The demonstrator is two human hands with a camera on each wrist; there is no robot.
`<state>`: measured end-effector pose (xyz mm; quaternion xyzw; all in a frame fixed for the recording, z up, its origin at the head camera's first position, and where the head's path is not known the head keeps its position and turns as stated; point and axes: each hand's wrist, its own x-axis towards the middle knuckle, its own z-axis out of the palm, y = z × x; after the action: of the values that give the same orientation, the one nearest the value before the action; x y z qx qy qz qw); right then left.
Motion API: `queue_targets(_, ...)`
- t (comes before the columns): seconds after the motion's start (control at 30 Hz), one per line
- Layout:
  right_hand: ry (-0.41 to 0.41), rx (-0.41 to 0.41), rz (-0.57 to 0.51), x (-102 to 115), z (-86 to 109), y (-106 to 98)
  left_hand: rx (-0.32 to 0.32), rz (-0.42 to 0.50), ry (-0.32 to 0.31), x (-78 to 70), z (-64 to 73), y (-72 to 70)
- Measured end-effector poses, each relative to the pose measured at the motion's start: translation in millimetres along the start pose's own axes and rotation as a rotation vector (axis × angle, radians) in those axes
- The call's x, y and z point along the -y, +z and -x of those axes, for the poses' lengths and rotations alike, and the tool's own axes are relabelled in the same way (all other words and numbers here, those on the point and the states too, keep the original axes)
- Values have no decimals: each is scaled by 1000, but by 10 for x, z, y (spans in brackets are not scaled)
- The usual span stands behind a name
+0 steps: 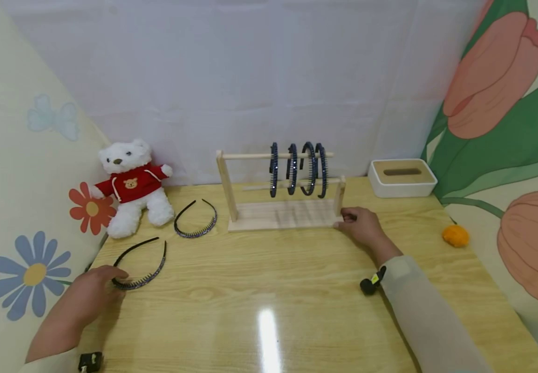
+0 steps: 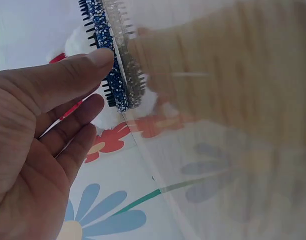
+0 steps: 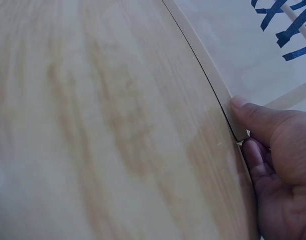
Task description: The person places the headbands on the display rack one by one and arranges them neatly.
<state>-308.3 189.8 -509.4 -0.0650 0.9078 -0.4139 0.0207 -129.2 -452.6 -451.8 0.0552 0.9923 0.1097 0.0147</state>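
Observation:
On the left side of the table, my left hand (image 1: 92,291) pinches a dark glittery headband (image 1: 140,282) with comb teeth. The left wrist view shows the thumb of that hand (image 2: 68,100) across the blue sparkly band (image 2: 115,80). A second headband (image 1: 196,234) lies farther back, beside the teddy bear. At the middle back stands a wooden two-bar rack (image 1: 255,215), with several dark toothed headbands (image 1: 274,171) hanging toward its right side. My right hand (image 1: 363,228) grips the right end of the rack's base, thumb against its edge (image 3: 231,112) in the right wrist view.
A white teddy bear (image 1: 131,181) in a red hoodie sits at the back left. To the right of the rack is a white tissue box (image 1: 401,187) with a wood-coloured lid. An orange fuzzy object (image 1: 455,235) lies near the table's right edge.

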Motion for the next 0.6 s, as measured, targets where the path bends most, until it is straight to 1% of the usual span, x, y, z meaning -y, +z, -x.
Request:
queue_targets(0.1, 4, 4, -4, 5, 2, -8, -6, -29, 34, 13, -43, 6)
queue_targets(0.17, 6, 5, -3, 2, 2, -8, -6, -68, 59, 28, -62, 20)
queue_targets(0.23, 6, 7, -1, 0, -1, -8, -3, -105, 71, 37, -73, 26)
queue_targets(0.33, 8, 6, -2, 4, 0, -9, 36, -118, 70, 40, -73, 25)
queue_targets(0.4, 7, 6, 0, 8, -1, -7, 74, -91, 49, 5, -70, 4)
queue_targets(0.47, 9, 6, 1, 11, -3, -4, 112, -43, 30, -61, -70, -44)
queue_targets(0.53, 7, 8, 5, 11, -5, -2, 121, 10, 13, -166, -59, -105)
queue_targets(0.6, 10, 8, 3, 7, -5, 2, 112, 84, -1, -292, -49, -172)
